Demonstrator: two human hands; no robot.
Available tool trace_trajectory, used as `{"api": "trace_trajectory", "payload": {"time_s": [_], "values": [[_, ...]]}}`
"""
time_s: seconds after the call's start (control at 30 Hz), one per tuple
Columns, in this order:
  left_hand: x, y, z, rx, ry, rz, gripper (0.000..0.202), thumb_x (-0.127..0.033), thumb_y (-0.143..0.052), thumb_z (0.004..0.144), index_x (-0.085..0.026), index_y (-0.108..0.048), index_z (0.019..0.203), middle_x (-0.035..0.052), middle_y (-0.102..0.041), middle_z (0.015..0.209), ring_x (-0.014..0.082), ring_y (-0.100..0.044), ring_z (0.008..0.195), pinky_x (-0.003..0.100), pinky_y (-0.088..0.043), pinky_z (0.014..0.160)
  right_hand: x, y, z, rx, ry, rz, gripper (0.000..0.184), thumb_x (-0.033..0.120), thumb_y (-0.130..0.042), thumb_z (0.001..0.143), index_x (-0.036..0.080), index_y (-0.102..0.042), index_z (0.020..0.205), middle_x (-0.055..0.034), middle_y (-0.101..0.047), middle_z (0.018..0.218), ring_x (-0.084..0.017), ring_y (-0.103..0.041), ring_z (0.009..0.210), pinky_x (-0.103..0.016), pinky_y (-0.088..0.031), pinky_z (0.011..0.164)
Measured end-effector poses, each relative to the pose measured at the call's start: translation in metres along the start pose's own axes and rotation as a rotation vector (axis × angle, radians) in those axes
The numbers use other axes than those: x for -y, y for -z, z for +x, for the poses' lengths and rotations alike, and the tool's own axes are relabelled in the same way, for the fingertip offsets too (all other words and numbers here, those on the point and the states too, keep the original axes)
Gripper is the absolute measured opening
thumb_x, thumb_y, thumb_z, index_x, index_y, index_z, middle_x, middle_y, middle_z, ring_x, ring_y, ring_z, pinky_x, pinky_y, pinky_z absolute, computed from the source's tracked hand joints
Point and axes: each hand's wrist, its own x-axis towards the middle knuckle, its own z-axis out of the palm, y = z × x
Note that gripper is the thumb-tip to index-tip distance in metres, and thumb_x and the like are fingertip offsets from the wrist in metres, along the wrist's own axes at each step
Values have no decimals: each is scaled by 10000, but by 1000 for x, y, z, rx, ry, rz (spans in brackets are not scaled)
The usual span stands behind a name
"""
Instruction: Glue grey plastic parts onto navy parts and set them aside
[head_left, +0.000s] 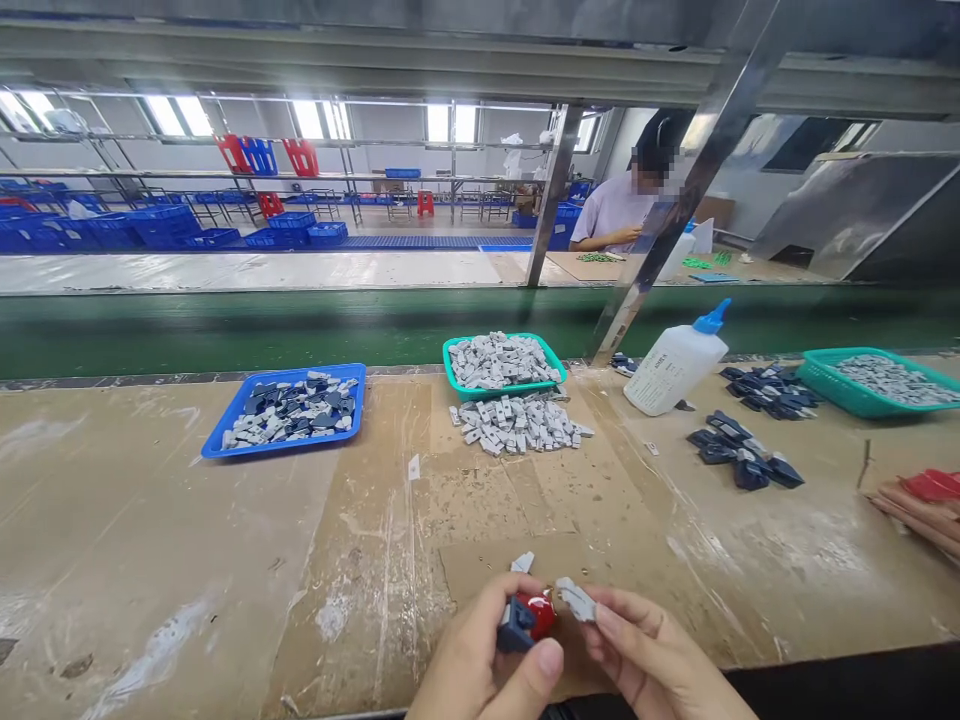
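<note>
Holding a dark blue part (516, 628) with a red piece (537, 612) pinched in my left hand (480, 665). My right hand (652, 665) grips a grey piece (576, 598) just beside it.

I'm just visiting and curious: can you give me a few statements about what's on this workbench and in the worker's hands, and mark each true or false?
1. The left hand holds a blue and red piece. True.
2. The right hand holds a green part. False: it pinches a small grey part.
3. The blue tray is stacked with bottles. False: it holds grey and dark blue parts.
4. A white bottle with a blue cap leans on the bench. True.
5. Loose grey parts lie in front of a green basket. True.
</note>
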Motion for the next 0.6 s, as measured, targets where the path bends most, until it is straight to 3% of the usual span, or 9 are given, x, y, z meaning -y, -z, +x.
{"api": "trace_trajectory", "payload": {"time_s": [0.17, 0.3, 0.4, 0.5, 0.6], "values": [[-4, -6, 7, -6, 5, 1, 517, -579, -582, 853, -185, -574, 1186, 109, -678, 1014, 241, -616, 881, 301, -453, 772, 0, 0, -2, -7, 148, -122, 187, 414, -818, 721, 274, -802, 844, -79, -778, 940, -231, -744, 860, -296, -616, 793], [-10, 1, -3, -146, 67, 34, 464, -571, -541, 885, -204, -585, 1165, 61, -691, 927, 205, -621, 806, 263, -441, 727, -6, -7, 1, -109, 451, -460, 65, 312, -752, 797, 271, -795, 824, -63, -749, 934, -192, -719, 878, -214, -585, 797], [-14, 7, -14, -275, 116, 117, 417, -573, -515, 900, -235, -628, 1116, 17, -668, 857, 168, -558, 723, 241, -388, 666, -10, -7, 3, -83, 591, -570, 87, 254, -708, 834, 278, -784, 868, -41, -747, 907, -168, -718, 837, -191, -578, 784], [-13, 10, -19, -308, 148, 163, 412, -572, -501, 912, -243, -632, 1122, -2, -613, 779, 146, -467, 643, 249, -336, 624, -6, -3, 4, -101, 618, -612, 101, 220, -736, 804, 282, -790, 863, -38, -760, 909, -171, -733, 829, -182, -591, 785], [-8, 7, -16, -253, 128, 111, 440, -592, -522, 895, -232, -618, 1128, 5, -597, 764, 141, -440, 626, 248, -314, 595, 7, -4, 1, -112, 560, -490, 77, 228, -780, 754, 266, -801, 818, -57, -773, 878, -200, -752, 807, -184, -619, 731]]}}
